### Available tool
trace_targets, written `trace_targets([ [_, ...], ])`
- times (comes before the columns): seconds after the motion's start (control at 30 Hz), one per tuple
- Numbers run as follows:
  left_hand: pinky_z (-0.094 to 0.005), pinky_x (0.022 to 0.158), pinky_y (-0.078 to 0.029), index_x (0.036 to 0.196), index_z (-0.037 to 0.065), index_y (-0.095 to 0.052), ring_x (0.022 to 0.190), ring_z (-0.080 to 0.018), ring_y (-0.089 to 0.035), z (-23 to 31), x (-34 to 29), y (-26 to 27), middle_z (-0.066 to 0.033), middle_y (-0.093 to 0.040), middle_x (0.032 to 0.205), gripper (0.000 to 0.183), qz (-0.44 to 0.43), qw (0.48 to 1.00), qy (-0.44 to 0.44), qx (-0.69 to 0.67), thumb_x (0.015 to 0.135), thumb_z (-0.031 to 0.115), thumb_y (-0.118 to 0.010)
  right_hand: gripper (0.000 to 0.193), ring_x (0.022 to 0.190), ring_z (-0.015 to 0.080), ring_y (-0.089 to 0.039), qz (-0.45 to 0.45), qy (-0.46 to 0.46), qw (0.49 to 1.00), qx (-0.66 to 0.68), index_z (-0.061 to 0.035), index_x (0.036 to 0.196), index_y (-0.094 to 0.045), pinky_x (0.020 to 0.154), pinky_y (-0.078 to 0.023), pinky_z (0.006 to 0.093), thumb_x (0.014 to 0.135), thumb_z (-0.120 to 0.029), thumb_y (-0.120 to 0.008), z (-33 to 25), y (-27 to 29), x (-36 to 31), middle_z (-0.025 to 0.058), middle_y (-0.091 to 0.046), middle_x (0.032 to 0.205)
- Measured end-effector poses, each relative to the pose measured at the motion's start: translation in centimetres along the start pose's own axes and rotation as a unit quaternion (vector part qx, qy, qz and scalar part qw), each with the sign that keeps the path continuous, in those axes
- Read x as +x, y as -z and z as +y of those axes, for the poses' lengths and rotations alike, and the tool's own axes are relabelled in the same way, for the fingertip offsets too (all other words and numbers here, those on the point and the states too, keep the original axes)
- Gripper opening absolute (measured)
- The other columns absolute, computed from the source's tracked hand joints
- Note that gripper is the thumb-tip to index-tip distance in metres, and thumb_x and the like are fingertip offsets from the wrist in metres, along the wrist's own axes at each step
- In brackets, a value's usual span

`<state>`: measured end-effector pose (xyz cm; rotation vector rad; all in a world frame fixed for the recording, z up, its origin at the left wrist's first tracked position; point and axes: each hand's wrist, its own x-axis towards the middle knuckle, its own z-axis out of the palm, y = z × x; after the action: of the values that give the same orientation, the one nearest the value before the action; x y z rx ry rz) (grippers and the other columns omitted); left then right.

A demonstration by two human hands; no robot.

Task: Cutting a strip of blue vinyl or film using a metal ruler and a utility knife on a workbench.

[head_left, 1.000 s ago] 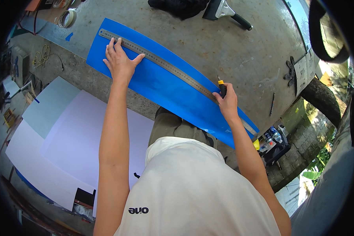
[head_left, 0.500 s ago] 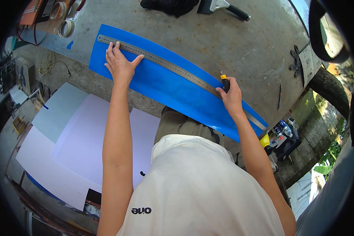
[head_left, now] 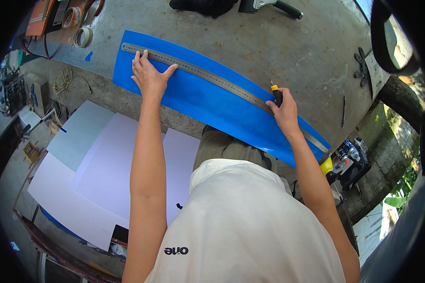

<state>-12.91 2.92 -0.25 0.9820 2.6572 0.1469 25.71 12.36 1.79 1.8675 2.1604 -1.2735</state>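
A long blue sheet (head_left: 198,99) lies along the near edge of the table, with a steel ruler (head_left: 208,75) lengthwise on top of it. Near the ruler's left end, my left hand (head_left: 150,78) presses down with spread fingers, fingertips and thumb on the metal. My right hand (head_left: 286,113) grips a black and yellow utility knife (head_left: 278,96), its tip pointing away from me beyond the ruler's far edge. The right thumb rests at the ruler. Whether the blade touches the sheet, I cannot tell.
The grey table (head_left: 288,52) carries tape rolls (head_left: 82,37), a squeegee with a black handle (head_left: 288,8), a black cloth-like bundle (head_left: 203,6), a dark glove (head_left: 361,66) and a thin dark rod (head_left: 344,111). Large white panels (head_left: 104,160) lie lower, behind my left arm.
The whole view has shifted slightly, so the table and sheet appear a little further right. Both hands keep about the same places on the ruler, the knife still in the right.
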Motion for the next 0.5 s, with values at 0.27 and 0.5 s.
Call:
trace_targets([
  [0.27,-0.0571,0.122,-0.028,0.155,0.006,-0.041,0.153,-0.0363,-0.029,-0.1,-0.1,0.1,-0.0143,-0.031,0.166,0.110,0.001,1.000,-0.008,0.003,0.071,0.054,-0.092,0.046,0.095,0.0415,-0.066,-0.009,-0.015,1.000,0.010,-0.0040,0.119,-0.057,0.080,-0.051,0.0470,0.082,-0.010,-0.084,0.2,-0.1,0.0,0.0192,-0.066,0.106],
  [0.5,-0.0686,0.120,-0.027,0.156,0.009,-0.039,0.155,-0.0356,-0.025,-0.7,0.4,-0.8,-0.0108,-0.029,0.166,0.111,0.003,1.000,-0.021,-0.014,0.071,0.058,-0.091,0.047,0.102,0.0425,-0.065,0.002,-0.004,1.000,0.013,-0.0046,0.120,-0.056,0.084,-0.051,0.0486,0.083,-0.010,-0.083,0.5,0.0,-0.1,0.0195,-0.065,0.112],
])
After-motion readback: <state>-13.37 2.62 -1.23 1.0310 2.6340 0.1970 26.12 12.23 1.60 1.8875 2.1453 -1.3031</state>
